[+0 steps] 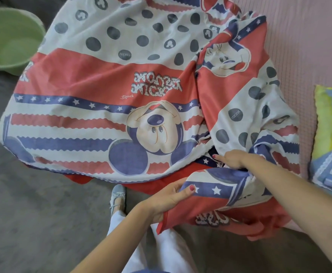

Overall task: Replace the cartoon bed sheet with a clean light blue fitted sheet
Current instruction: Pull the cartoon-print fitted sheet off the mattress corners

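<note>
green basin (9, 39) on grey floor (33, 203) top left; yellow cloth (321, 119) and blue striped linens (330, 172) at right edge.

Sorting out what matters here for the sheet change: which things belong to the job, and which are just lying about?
Job: cartoon sheet, left hand, right hand, mattress.
Lying about: green tub, striped pillows.

Red, white and blue cotton cartoon bed sheet (106, 81), printed with mouse faces, dark dots, star bands and wavy stripes: detached from the pink mattress (302, 42), bunched and folded over itself. Its left portion drapes over the bed edge toward the floor; its near edge is gathered into folds.
</note>
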